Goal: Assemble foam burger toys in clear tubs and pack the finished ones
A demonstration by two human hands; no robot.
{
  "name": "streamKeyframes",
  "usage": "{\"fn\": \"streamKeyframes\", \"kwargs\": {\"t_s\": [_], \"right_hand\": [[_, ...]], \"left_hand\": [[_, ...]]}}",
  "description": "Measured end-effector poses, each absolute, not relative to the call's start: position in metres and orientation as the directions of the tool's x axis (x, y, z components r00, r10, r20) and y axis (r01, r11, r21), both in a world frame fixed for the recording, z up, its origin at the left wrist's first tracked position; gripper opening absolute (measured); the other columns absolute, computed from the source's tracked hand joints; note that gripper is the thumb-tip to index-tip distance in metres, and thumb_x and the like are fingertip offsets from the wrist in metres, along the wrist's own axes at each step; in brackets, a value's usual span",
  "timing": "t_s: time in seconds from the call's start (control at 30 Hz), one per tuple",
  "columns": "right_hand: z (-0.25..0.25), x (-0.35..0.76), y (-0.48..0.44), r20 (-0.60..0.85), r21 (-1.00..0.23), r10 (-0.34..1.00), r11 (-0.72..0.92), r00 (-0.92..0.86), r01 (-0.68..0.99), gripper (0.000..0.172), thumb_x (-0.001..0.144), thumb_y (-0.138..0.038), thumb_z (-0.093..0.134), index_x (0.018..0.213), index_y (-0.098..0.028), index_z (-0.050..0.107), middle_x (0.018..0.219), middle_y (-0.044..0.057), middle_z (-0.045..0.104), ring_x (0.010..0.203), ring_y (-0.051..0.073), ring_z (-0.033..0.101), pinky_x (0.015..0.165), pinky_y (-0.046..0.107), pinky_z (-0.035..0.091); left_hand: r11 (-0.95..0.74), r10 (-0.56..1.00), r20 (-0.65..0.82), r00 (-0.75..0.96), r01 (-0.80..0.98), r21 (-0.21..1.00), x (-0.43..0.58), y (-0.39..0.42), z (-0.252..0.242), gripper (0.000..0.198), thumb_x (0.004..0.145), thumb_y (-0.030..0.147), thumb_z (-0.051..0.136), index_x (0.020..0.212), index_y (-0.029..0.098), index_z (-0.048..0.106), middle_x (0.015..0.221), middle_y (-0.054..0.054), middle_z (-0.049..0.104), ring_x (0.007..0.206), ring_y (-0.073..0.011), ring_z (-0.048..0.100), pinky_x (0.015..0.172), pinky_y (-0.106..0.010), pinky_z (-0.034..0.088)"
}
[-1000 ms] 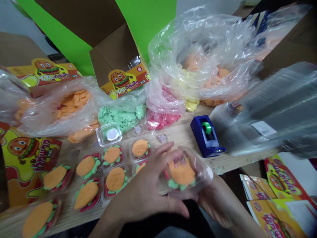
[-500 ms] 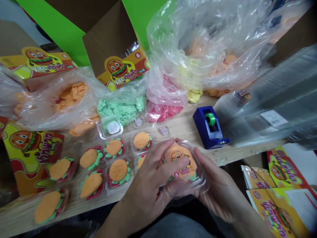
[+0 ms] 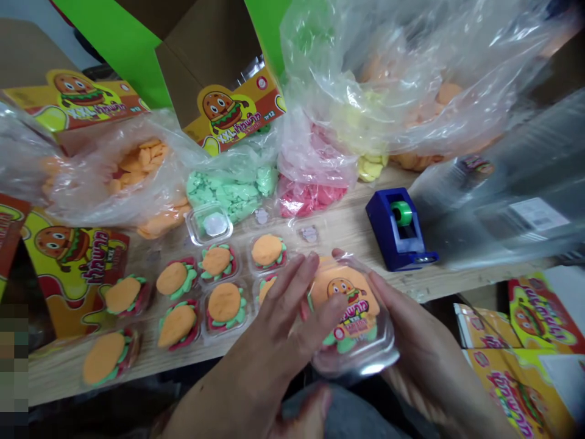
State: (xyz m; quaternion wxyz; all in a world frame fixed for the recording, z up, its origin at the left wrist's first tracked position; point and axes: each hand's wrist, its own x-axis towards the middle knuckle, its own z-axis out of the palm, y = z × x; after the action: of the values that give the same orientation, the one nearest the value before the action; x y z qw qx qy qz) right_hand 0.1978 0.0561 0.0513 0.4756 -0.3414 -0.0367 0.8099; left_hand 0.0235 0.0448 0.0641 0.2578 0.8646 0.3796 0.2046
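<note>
While the right hand (image 3: 418, 341) cups the clear burger box (image 3: 353, 323) from the right | left hand (image 3: 274, 341) spread over its top | I'd press its edges evenly

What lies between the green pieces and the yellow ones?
Pink pieces in a plastic bag, as the head view shows.

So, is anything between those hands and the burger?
Yes: the clear box around the burger. The right hand holds the box and the left hand touches its top, with nothing else visible in between.
</note>
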Motion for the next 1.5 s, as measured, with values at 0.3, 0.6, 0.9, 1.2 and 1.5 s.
{"fn": "streamKeyframes", "kwargs": {"t_s": [0.3, 0.6, 0.9, 1.2, 1.5], "right_hand": [[0.056, 0.202, 0.053, -0.484, -0.491, 0.825, -0.533, -0.293, -0.689, 0.038, 0.08, -0.043, 0.054, 0.117, -0.035, 0.054, 0.125, 0.0, 0.055, 0.115, 0.023, 0.049, 0.088, 0.038, 0.046], [0.059, 0.197, 0.042, -0.526, -0.558, 0.832, -0.492, -0.174, -0.668, 0.027, 0.075, -0.036, 0.061, 0.103, -0.036, 0.064, 0.122, -0.003, 0.058, 0.12, 0.021, 0.045, 0.095, 0.034, 0.04], [0.053, 0.197, 0.034, -0.518, -0.567, 0.832, -0.508, -0.199, -0.648, 0.032, 0.079, -0.043, 0.053, 0.11, -0.04, 0.057, 0.122, -0.002, 0.058, 0.113, 0.028, 0.051, 0.089, 0.045, 0.045], [0.045, 0.194, 0.03, -0.529, -0.645, 0.845, -0.458, -0.075, -0.612, 0.033, 0.081, -0.042, 0.051, 0.114, -0.043, 0.053, 0.13, -0.006, 0.05, 0.121, 0.027, 0.043, 0.089, 0.043, 0.047], [0.042, 0.187, 0.028, -0.44, -0.696, 0.897, -0.366, -0.037, -0.618, 0.031, 0.084, -0.044, 0.047, 0.114, -0.042, 0.053, 0.127, -0.004, 0.053, 0.122, 0.027, 0.041, 0.094, 0.045, 0.043]], "left_hand": [[-0.445, 0.85, 0.193, 0.49, 0.473, 0.76, 0.027, 0.036, 0.058, 0.055, 0.08, 0.014, 0.048, 0.13, 0.033, 0.037, 0.147, 0.001, 0.018, 0.133, -0.0301, 0.016, 0.105, -0.052, 0.021], [0.015, 0.996, -0.006, -0.089, 0.103, 0.995, 0.046, 0.035, 0.049, 0.036, 0.084, 0.022, 0.052, 0.117, 0.036, 0.051, 0.124, 0.002, 0.053, 0.112, -0.0168, 0.051, 0.088, -0.025, 0.047], [-0.012, 0.995, 0.021, -0.102, 0.094, 0.995, 0.054, 0.025, 0.058, 0.034, 0.086, 0.025, 0.048, 0.118, 0.035, 0.053, 0.091, 0.0, 0.062, 0.085, -0.0144, 0.058, 0.078, -0.025, 0.05], [-0.062, 0.954, 0.005, -0.298, -0.179, 0.982, 0.064, 0.021, 0.042, 0.015, 0.078, 0.023, 0.059, 0.091, 0.031, 0.061, 0.092, 0.002, 0.057, 0.079, -0.01, 0.058, 0.072, -0.018, 0.051], [0.033, 0.966, -0.091, -0.24, -0.235, 0.972, 0.058, 0.03, 0.05, 0.007, 0.076, 0.021, 0.062, 0.078, 0.026, 0.067, 0.084, 0.003, 0.058, 0.084, -0.008, 0.056, 0.079, -0.014, 0.044]]}}
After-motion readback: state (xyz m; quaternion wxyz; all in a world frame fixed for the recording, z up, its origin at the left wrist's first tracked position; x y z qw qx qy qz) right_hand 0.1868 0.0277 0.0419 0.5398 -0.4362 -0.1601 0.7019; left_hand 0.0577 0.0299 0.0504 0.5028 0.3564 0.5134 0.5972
